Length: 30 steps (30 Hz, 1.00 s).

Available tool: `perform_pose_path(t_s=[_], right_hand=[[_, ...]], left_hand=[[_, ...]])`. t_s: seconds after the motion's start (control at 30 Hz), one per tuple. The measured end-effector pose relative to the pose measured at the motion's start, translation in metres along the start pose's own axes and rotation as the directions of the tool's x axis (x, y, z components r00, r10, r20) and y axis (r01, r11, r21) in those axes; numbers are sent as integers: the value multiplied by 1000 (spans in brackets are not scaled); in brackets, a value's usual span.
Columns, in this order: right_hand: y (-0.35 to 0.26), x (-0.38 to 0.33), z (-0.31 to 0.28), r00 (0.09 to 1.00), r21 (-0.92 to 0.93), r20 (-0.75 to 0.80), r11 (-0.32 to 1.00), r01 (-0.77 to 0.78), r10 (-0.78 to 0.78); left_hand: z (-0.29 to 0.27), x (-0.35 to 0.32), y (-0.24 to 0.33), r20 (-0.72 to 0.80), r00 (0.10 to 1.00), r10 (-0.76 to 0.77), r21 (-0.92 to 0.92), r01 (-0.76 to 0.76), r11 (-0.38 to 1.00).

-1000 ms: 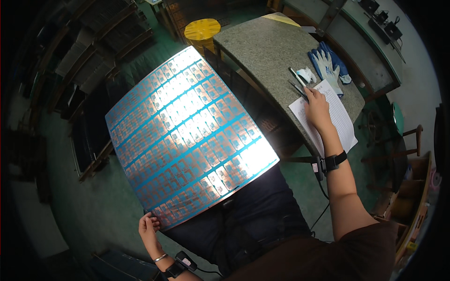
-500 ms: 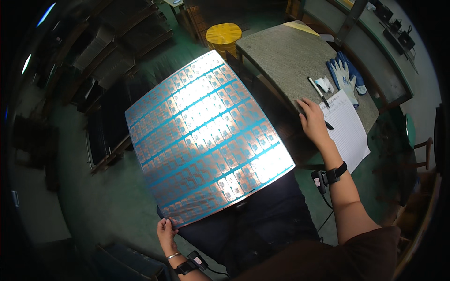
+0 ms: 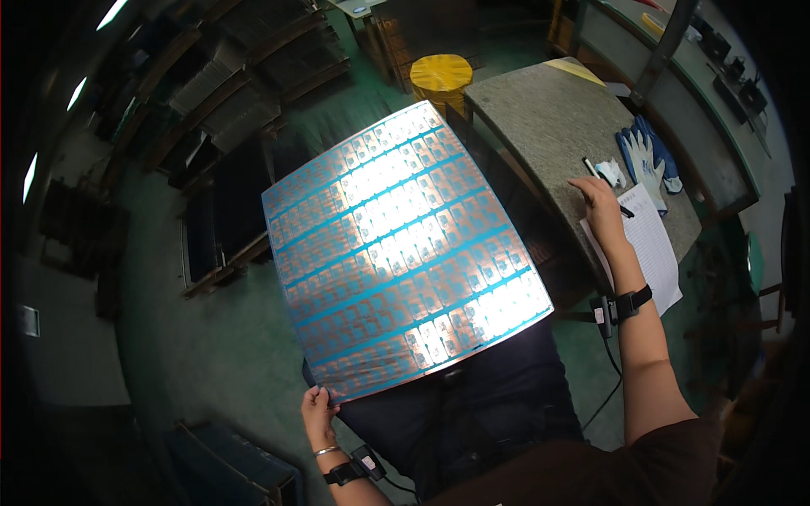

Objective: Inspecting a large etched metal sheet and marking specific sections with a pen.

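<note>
The left hand (image 3: 318,415) has its fingers closed on the near left corner of the panel (image 3: 384,295), which reaches forward from above the thighs (image 3: 498,379), light glaring off its copper-and-blue face. Farther out to the right, the right hand (image 3: 602,215) is over the left part of the paper (image 3: 654,257), fingers loosely open and bent, while just beyond it a pen (image 3: 591,166), crumpled tissue (image 3: 613,174) and gloves (image 3: 645,164) lie on the table (image 3: 540,118), a yellow stool (image 3: 440,74) standing past its far left corner
</note>
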State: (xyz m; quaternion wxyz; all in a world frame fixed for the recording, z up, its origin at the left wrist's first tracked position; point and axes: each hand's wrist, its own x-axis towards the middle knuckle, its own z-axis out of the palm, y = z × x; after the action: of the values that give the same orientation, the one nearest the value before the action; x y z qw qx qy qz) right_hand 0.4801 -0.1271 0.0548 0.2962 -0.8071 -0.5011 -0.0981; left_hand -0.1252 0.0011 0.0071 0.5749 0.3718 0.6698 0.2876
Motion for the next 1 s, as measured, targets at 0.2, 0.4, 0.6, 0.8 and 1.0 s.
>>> perform_pose_path(t_s=[0.2,0.4,0.6,0.8,1.0], right_hand=[[11,6,8,998,-150,11,987,-57,59],[-63,-14,32,970,282,243,958,-55,-16],[-56,-25,79,717,574,639,448,-685,279],[-76,-10,72,528,527,848,-151,-836,36],[-119,-21,58,616,600,787,-180,-779,-41]], left_hand=[[2,-1,0,-1,1000,-12,-35,12,999],[-10,3,-9,20,1000,-7,-74,9,997],[0,-3,-1,35,999,-26,-97,29,995],[-13,-3,-10,13,1000,-14,-375,18,927],[11,-24,20,-163,984,75,-796,-176,579]])
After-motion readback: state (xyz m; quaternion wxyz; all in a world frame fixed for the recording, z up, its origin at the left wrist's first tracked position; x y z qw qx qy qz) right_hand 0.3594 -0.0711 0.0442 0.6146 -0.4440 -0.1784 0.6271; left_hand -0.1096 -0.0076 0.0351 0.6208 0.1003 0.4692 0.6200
